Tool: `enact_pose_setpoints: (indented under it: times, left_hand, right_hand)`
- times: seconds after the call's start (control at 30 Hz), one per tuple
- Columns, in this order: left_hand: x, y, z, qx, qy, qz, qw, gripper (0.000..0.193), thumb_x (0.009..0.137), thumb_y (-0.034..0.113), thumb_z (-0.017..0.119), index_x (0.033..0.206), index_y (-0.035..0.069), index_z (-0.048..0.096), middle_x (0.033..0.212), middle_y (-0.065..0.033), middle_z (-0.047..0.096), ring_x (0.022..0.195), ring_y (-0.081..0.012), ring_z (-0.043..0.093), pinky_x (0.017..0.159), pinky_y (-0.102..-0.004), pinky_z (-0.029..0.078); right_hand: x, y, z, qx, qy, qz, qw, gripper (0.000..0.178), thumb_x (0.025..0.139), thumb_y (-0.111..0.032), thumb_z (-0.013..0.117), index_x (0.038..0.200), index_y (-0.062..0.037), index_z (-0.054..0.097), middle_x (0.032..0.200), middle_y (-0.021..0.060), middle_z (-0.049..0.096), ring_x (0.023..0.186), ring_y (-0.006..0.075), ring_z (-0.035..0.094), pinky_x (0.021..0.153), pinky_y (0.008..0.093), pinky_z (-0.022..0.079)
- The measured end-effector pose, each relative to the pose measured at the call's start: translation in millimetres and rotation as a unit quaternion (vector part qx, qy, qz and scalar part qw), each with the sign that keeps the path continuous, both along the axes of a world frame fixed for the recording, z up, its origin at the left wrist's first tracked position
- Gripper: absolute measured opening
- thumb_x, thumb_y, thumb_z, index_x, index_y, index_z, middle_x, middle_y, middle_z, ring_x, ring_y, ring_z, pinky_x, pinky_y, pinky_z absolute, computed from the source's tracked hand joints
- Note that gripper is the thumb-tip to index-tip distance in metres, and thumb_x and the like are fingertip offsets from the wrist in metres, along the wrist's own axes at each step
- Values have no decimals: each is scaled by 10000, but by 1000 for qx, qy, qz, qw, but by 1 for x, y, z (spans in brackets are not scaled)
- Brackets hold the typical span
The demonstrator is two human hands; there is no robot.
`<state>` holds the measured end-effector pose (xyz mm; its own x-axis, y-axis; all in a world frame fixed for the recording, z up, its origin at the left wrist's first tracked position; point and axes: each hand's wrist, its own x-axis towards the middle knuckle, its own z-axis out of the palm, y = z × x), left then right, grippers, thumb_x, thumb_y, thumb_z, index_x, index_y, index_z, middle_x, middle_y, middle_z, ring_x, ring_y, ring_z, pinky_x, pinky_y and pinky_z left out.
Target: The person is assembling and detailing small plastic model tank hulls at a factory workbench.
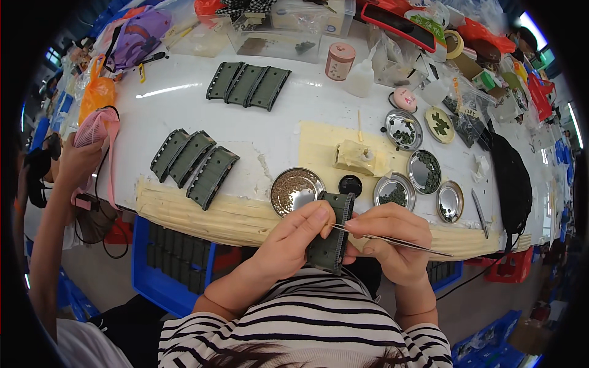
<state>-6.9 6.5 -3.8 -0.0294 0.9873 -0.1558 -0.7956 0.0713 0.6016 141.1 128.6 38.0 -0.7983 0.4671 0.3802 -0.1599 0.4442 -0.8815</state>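
My left hand (296, 234) grips a dark green, slightly curved plastic panel (325, 253) with ridged edges, held up close to my body past the table's front edge. In my right hand (399, 239) are thin metal tweezers (420, 247), their tips touching or very near the panel by my left thumb. Whatever sits at the tips is too small to make out. Just beyond my left hand stands a steel dish (302, 197) of tiny brownish-gold pieces. A small round black cup (350, 185) is behind the panel. Steel dishes (410, 197) with small green pieces stand beyond my right hand.
Similar green panels (202, 162) lie left of centre, with more (248, 86) farther back. A cream-wrapped block (356, 157) stands mid-table. Loose tweezers (479, 213) and a black cloth item (510, 178) lie right. At left, another person's hand (86, 159) holds pink mesh. A blue crate (144, 270) sits below.
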Motion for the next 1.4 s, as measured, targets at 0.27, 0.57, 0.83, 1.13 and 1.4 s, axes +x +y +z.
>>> enact_pose_setpoints:
  times: [0.27,0.57,0.83,1.13,1.4]
  left_hand:
    - [0,-1,0,3,1,-2,1000,321,1030,291,334,842,41,407,965,-141,571,858,-231,668,760,-351,595]
    - [-1,-2,0,7,13,-1,1000,316,1029,288,343,841,43,408,996,-153,580,854,-222,672,755,-332,592]
    - [-2,-2,-2,4,8,4,1000,300,1030,271,347,838,48,406,911,-130,597,833,-216,675,737,-316,589]
    - [-4,-2,-3,15,17,-4,1000,300,1031,271,341,840,50,406,931,-134,597,825,-209,670,740,-306,576]
    - [-4,-9,15,20,19,62,998,346,982,82,409,1304,111,285,1208,-203,481,949,-251,635,853,-401,550]
  right_hand:
    - [-1,-3,4,-7,-29,-10,999,227,752,-134,693,924,12,710,863,137,680,778,222,646,713,299,511]
    - [-3,-4,5,7,-27,4,1000,228,758,-22,718,985,-3,708,887,118,655,727,168,638,625,253,523]
    - [-5,-4,7,10,-29,19,999,188,811,-5,670,996,14,698,903,126,642,683,142,638,597,233,532]
    - [-6,-6,6,-18,-28,24,999,184,823,16,648,1002,24,693,908,128,638,668,138,635,603,232,529]
    - [0,-1,-9,-88,62,-119,987,165,891,-80,584,922,47,685,820,116,652,725,159,591,654,261,474]
